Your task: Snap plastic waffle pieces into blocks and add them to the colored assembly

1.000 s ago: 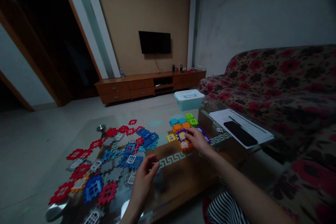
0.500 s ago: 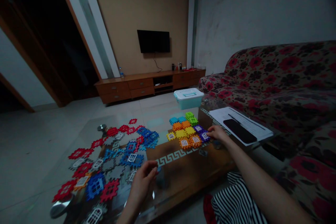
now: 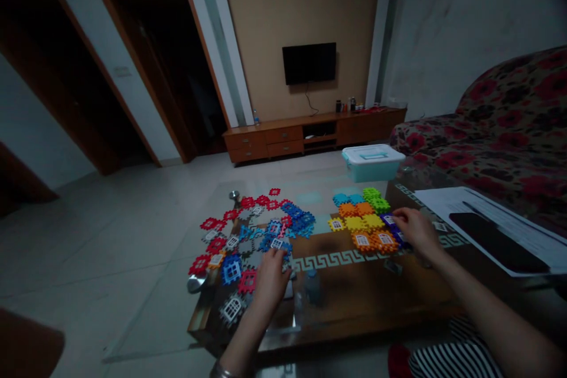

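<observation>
My right hand (image 3: 417,228) is at the right side of an assembled group of toothed plastic tiles, its fingers closed at the edge of a purple window tile (image 3: 388,220). Joined to that are orange window tiles (image 3: 362,240), yellow tiles (image 3: 355,223) and green tiles (image 3: 371,194). My left hand (image 3: 271,276) reaches over the loose tiles, thumb apart from the fingers, with its fingertips by a blue tile with a white window (image 3: 278,244). Whether they touch it is hard to make out. Red tiles (image 3: 248,279) and a dark blue tile (image 3: 231,270) lie left of it.
Everything lies on a glass-topped table (image 3: 354,283). A lidded teal box (image 3: 372,170) stands at the back right. A black phone (image 3: 498,242) and pen rest on papers (image 3: 436,198) at the right. A floral sofa (image 3: 496,136) is beyond.
The view has swung left. My left hand has moved forward from the table's near part to the blue loose tiles. My right hand stays at the purple tiles.
</observation>
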### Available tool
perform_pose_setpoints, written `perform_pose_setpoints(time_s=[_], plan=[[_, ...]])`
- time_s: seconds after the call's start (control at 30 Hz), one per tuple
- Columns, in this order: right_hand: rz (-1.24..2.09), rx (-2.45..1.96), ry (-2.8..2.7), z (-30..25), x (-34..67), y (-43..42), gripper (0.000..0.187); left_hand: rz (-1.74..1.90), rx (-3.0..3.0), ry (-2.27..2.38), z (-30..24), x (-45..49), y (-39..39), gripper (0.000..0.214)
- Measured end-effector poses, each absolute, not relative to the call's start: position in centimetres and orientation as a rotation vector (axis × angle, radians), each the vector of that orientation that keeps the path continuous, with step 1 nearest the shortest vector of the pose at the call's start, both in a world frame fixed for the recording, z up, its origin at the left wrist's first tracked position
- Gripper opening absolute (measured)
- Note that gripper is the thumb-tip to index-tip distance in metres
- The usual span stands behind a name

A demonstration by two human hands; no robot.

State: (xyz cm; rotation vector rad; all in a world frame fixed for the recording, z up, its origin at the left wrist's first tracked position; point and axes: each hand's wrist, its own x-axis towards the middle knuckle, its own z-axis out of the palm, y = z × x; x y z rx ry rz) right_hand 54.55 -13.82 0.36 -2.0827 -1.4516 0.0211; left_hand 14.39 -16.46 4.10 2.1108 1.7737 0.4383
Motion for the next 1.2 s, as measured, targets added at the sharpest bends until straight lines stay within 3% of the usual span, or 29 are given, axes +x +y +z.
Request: perform_pose_setpoints(time_s=[0.13, 0.3, 0.53, 0.77, 1.03, 1.2], plan=[[0.200, -1.691, -1.776, 0.4, 45.7, -13.4, 0.017, 0.132, 2.150, 1.975, 4.5, 12.7, -16.2, 0.056], [0.390, -1.376, -2.087, -0.2, 34.7, -12.3, 0.025, -0.032, 2.239, 1.863, 3.9, 12.2, -16.3, 0.047], [0.472, -1.579, -2.019, 0.1, 25.5, -10.3, 0.021, -0.099, 2.311, 1.919, 4.5, 10.1, -16.7, 0.042], [0.389, -1.775, -2.019, 0.4, 22.8, -10.1, 0.031, -0.157, 2.215, 2.007, 5.8, 8.2, -16.2, 0.040], [0.666, -1.817, -1.908, -0.6, 25.0, -8.8, 0.013, 0.011, 2.147, 2.077, 5.1, 8.1, -15.4, 0.035], [0.720, -1.822, -1.876, -0.4, 26.3, -8.4, 0.007, 0.264, 2.175, 2.009, 3.5, 9.9, -14.7, 0.050]])
